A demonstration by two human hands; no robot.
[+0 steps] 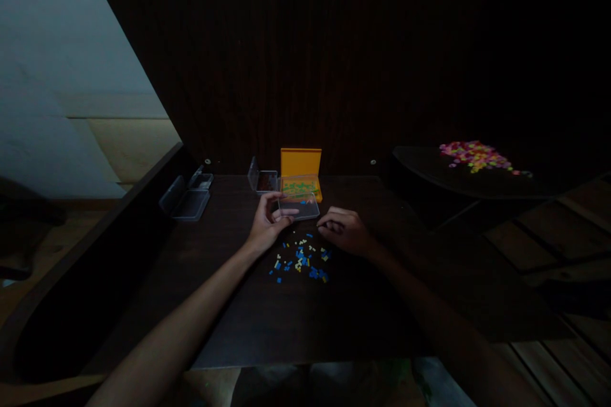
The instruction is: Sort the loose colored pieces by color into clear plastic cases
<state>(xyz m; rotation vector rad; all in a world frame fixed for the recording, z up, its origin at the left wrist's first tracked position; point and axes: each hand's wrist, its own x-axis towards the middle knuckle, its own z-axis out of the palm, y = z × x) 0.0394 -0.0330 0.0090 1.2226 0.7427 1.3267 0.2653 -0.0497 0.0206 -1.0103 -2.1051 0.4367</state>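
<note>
My left hand [270,222] grips a small clear plastic box [310,206] by its left side, tilted above the dark table. A few tiny pieces, one of them blue, show in the box. To its right, my right hand [346,229] has its fingers curled and pinched together; whatever they may hold is too small to see. Below both hands lies a loose scatter of tiny blue, yellow and cream toy bricks [301,259]. Just behind the clear box stands an orange case [300,162], its lid up, with green pieces [298,187] inside.
Left of the orange case is an open clear box [267,182] with dark reddish pieces. Further left are another open clear box [191,205] and a smaller one [201,180] by the table's raised side. Colourful beads [477,156] lie on a dark surface at right.
</note>
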